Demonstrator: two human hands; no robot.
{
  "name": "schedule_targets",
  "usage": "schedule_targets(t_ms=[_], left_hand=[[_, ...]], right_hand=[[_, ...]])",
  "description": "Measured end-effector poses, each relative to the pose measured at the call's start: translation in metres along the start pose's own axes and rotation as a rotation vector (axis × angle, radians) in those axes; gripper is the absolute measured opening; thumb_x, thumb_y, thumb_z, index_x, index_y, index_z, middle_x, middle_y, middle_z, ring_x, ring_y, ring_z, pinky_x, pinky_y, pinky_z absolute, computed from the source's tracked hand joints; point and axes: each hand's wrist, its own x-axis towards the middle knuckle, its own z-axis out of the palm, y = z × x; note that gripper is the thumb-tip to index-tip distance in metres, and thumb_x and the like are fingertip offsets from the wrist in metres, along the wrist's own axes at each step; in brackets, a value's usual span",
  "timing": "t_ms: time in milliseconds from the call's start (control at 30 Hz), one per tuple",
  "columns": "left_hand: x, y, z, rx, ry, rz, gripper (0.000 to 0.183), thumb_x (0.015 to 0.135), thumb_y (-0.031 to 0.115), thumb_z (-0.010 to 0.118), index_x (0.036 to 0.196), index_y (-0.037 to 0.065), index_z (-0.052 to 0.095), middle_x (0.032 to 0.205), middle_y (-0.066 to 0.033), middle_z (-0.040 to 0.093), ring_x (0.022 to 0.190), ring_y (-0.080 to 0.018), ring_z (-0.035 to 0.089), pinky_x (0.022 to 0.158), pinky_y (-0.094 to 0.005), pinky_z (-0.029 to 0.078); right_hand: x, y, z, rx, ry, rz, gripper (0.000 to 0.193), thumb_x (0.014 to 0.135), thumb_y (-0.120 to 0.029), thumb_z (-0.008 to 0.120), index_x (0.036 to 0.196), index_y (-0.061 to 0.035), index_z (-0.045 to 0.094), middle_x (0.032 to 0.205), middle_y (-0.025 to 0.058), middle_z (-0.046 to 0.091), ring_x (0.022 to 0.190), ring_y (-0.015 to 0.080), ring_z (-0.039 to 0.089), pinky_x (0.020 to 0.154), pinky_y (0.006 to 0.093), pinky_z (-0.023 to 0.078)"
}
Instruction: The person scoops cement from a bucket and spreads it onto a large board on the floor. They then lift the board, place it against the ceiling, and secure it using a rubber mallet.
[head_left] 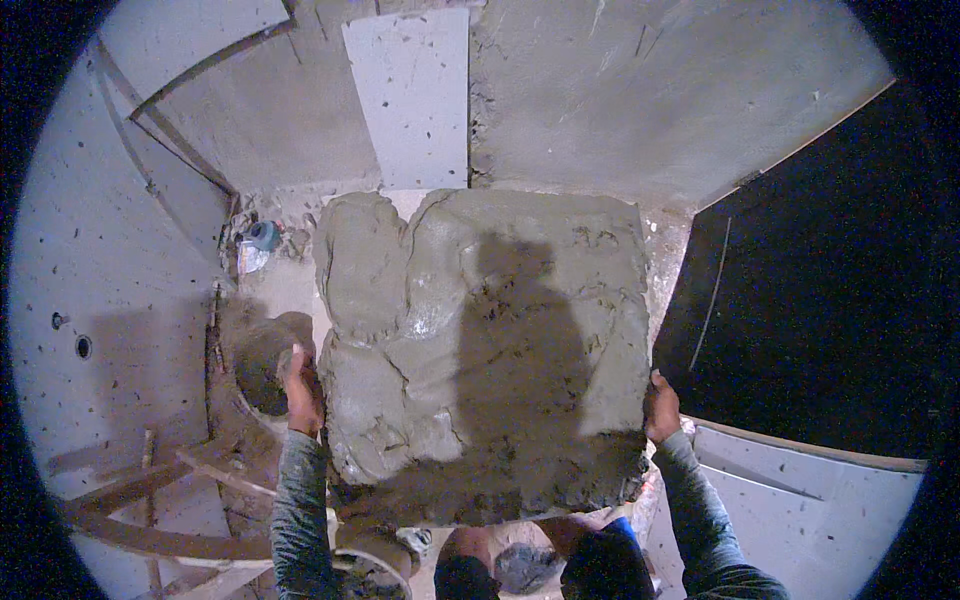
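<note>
A large, nearly square tile, its upper face thickly coated in wet grey mortar, fills the middle of the head view. My left hand grips its left edge, thumb up along the side. On the opposite edge, my right hand is closed in the same way. The fingers of both hands are mostly hidden behind or beneath the tile. The mortar lies in uneven folds, with a rough, darker strip along the near edge. A shadow of a head and shoulders falls across it.
Pale tiled wall with a pipe hole stands left; bare plastered wall lies ahead, with a white tile strip. A dark doorway opens right. Bucket, wooden frame, another bucket and a small container crowd the left.
</note>
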Motion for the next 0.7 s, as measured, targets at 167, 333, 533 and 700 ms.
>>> schedule_targets(t_ms=[167,333,533,700], left_hand=[[-0.094,0.062,0.061,-0.02,-0.052,-0.003,0.053,0.096,0.042,0.051,0.135,0.006,0.049,0.136,-0.0049,0.051,0.126,-0.0219,0.046,0.108,-0.0362,0.033],[-0.161,0.126,0.104,0.015,-0.052,-0.022,0.053,0.097,0.042,0.049,0.135,0.005,0.049,0.136,-0.0055,0.052,0.126,-0.0225,0.047,0.108,-0.0355,0.034],[-0.209,0.235,0.166,-0.024,-0.137,-0.204,0.053,0.096,0.045,0.049,0.131,0.005,0.053,0.129,-0.0079,0.057,0.118,-0.0237,0.054,0.103,-0.0379,0.04],[-0.221,0.303,0.22,0.063,-0.16,-0.243,0.057,0.094,0.05,0.049,0.129,0.005,0.054,0.126,-0.0099,0.06,0.115,-0.0251,0.056,0.1,-0.0397,0.043]], right_hand=[[-0.084,-0.061,-0.015,-0.042,-0.028,0.038,0.047,0.092,-0.043,0.054,0.115,-0.003,0.062,0.11,0.0107,0.066,0.098,0.0284,0.062,0.092,0.041,0.047],[-0.117,-0.085,-0.072,-0.089,0.004,0.011,0.051,0.097,-0.042,0.045,0.123,-0.0012,0.058,0.12,0.0118,0.063,0.108,0.0282,0.06,0.098,0.0426,0.043],[-0.217,-0.177,-0.022,-0.057,-0.004,0.065,0.046,0.094,-0.042,0.049,0.118,-0.0046,0.061,0.114,0.0097,0.065,0.102,0.0286,0.061,0.095,0.0422,0.045],[-0.309,-0.279,0.063,-0.259,-0.009,0.147,0.045,0.094,-0.042,0.049,0.118,-0.006,0.06,0.116,0.0085,0.065,0.105,0.0273,0.06,0.095,0.0411,0.045]])
